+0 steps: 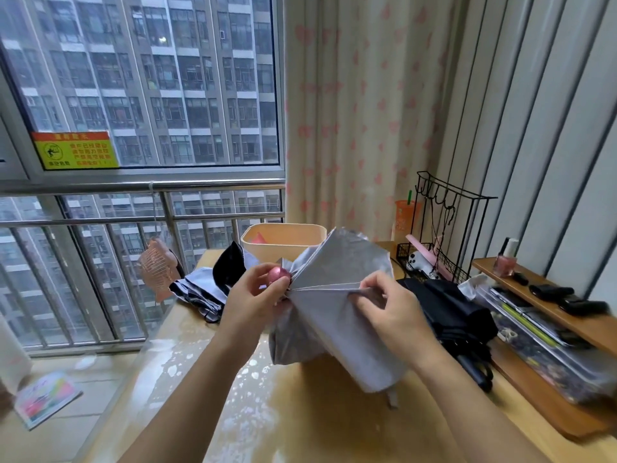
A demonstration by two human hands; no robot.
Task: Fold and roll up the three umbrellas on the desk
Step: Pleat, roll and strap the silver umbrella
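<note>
I hold a pale grey umbrella point(337, 315) above the middle of the desk point(283, 412), its panels fanned out loosely. My left hand point(253, 292) grips its top end around the pink cap point(279, 275). My right hand point(390, 312) pinches a fold of the grey fabric along a rib. A black umbrella point(457, 315) lies folded on the desk to the right, partly hidden behind my right hand. A third umbrella point(203, 289), light outside and black inside, lies crumpled at the far left of the desk.
A beige bin point(283, 238) stands at the back of the desk. A black wire rack point(440, 235) and a wooden shelf point(541, 295) with small items line the right side. A pink fan point(157, 272) sits by the window railing.
</note>
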